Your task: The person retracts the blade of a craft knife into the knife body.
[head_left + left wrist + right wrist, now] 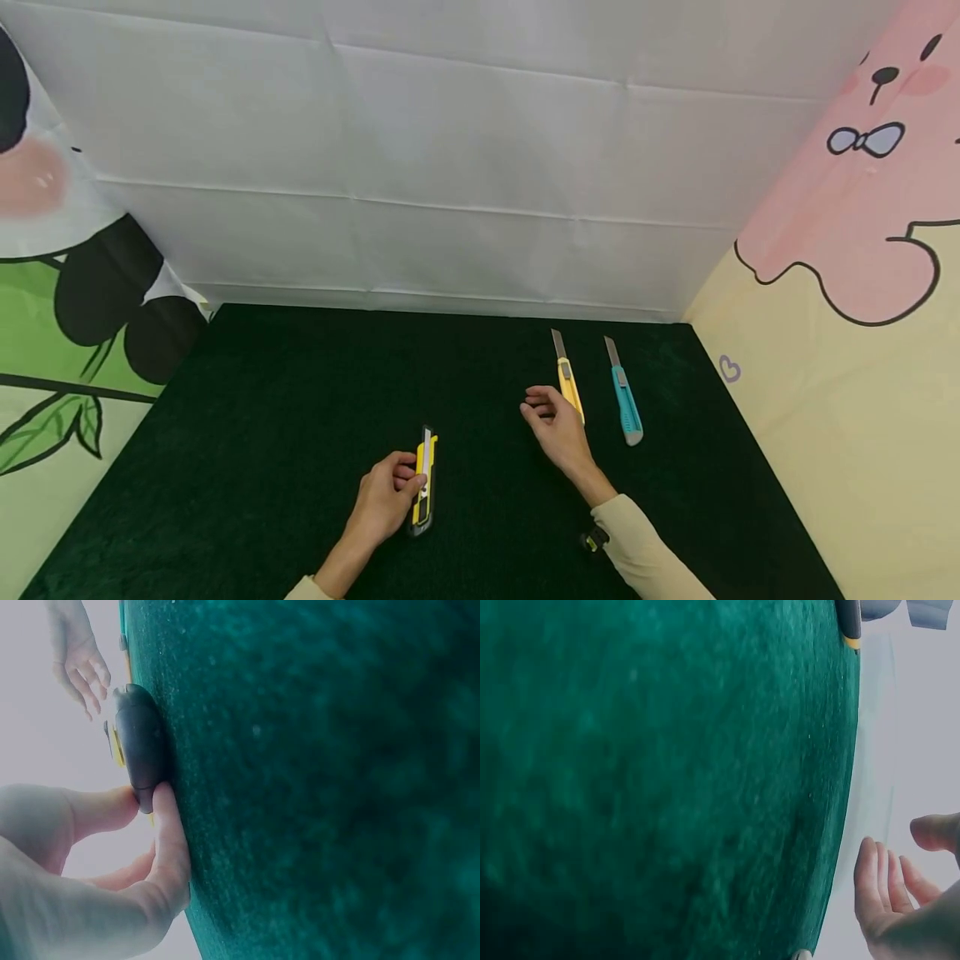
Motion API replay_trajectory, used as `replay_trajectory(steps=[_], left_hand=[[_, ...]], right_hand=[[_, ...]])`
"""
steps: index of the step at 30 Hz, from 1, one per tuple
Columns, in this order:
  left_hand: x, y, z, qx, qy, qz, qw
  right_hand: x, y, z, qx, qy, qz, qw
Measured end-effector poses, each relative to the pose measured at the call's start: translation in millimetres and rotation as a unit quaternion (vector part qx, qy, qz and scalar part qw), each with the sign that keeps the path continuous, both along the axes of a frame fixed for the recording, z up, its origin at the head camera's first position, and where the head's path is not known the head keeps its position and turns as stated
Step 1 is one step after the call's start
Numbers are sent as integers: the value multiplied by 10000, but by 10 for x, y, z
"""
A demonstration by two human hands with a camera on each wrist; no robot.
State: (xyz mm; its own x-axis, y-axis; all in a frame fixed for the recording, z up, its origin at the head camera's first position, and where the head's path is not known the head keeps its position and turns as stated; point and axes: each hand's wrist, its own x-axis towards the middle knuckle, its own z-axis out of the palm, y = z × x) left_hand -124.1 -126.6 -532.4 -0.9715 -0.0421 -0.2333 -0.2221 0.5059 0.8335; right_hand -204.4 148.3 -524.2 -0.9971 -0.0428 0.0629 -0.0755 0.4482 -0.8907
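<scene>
My left hand [384,497] holds a yellow-and-black utility knife [431,475] by its left side, near the front middle of the dark green cloth. In the left wrist view the thumb and a finger pinch the knife's dark body [142,742], low against the cloth. My right hand [557,427] is raised over the cloth, fingers loosely bent, nothing between them. It overlaps the lower end of a yellow utility knife [568,385] in the head view. To the right lies a teal utility knife [624,396]. Both of these have their blades out, pointing to the back.
The dark green cloth [315,375] covers the table. A white sheet [465,167] stands behind it. Printed cartoon panels flank both sides, a pink bear [862,225] on the right one. A small black device [595,540] sits at my right sleeve.
</scene>
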Motion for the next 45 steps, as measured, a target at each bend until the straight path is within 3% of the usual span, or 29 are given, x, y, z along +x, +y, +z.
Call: replay_trajectory(steps=[33,45], left_hand=[[-79,50,-90,-97,-36,148,9998],[-104,59,-112,-115,-1,228,9997]], right_hand=[[-385,399,-203,328,270,-262,9988],[-514,486,-226,482,155,-379,9980]])
